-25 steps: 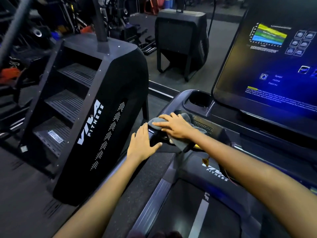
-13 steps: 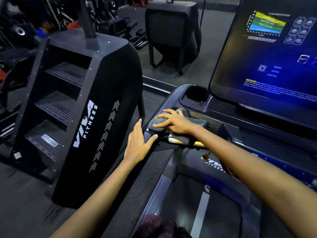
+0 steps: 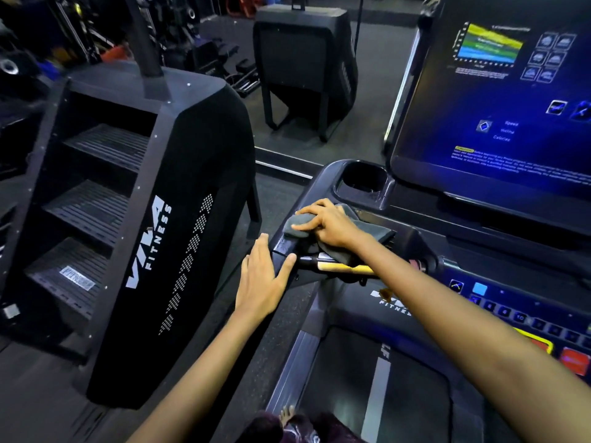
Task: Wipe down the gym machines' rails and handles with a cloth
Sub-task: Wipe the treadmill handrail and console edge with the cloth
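Observation:
My right hand (image 3: 329,223) presses a grey cloth (image 3: 367,233) onto the black left handrail (image 3: 289,247) of a treadmill, just below the cup holder (image 3: 364,182). Its fingers curl over the bunched front of the cloth. My left hand (image 3: 263,282) lies flat with fingers apart on the handrail's outer side, a little below the cloth, and holds nothing. A yellow bar (image 3: 345,268) sticks out under my right wrist.
A large lit screen (image 3: 499,100) stands at the upper right above the control panel (image 3: 511,308). A black stair-climber machine (image 3: 150,225) stands close on the left. The treadmill belt (image 3: 377,388) runs below my arms. More gym machines stand at the back.
My right hand has slid the cloth up the handrail toward the cup holder. The left hand stays flat on the rail's side. The view has shifted slightly.

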{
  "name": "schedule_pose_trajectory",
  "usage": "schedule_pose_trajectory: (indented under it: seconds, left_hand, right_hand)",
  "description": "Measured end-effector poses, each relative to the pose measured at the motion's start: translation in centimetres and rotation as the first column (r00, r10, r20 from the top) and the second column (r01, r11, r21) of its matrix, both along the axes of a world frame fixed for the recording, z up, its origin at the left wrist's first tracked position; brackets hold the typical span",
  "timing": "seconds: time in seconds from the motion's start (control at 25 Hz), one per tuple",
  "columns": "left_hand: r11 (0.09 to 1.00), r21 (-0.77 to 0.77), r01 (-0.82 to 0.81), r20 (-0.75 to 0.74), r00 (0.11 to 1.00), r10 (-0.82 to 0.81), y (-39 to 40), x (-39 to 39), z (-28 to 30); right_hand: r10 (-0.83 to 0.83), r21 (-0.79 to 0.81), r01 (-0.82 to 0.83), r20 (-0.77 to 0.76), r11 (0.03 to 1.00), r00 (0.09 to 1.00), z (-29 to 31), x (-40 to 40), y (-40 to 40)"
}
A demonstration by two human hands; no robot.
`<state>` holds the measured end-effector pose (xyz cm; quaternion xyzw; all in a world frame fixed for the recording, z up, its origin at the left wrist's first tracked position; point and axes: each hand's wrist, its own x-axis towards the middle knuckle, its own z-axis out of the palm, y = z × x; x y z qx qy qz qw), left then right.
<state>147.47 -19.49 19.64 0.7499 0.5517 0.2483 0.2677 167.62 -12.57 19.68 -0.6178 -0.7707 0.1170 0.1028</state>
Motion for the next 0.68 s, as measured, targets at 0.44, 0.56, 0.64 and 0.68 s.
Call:
schedule_pose_trajectory:
  seconds: [0.44,0.56,0.64,0.68]
  left_hand:
    - [0.999,-0.042,-0.017,-0.024,1.0,0.016,0.3,0.1,-0.2]
    - [0.999,-0.033,-0.008,-0.062,0.998,0.006,0.5,0.2,-0.5]
    - [0.999,-0.038,0.006,-0.111,0.994,-0.011,0.8,0.3,-0.9]
    - [0.999,-0.053,0.013,-0.158,0.987,-0.021,1.1,0.3,-1.2]
  right_hand:
    - [-0.124,-0.051,0.134,0.156,0.99,0.98,1.2,-0.1,1.3]
    - [-0.035,0.026,0.028,0.317,0.999,0.948,1.3,-4.0,-0.1]
    - [0.092,0.063,-0.118,0.319,0.991,0.943,0.6,-3.5,-1.6]
    - [0.09,0.059,-0.112,0.291,0.992,0.952,0.4,-2.3,-1.5]
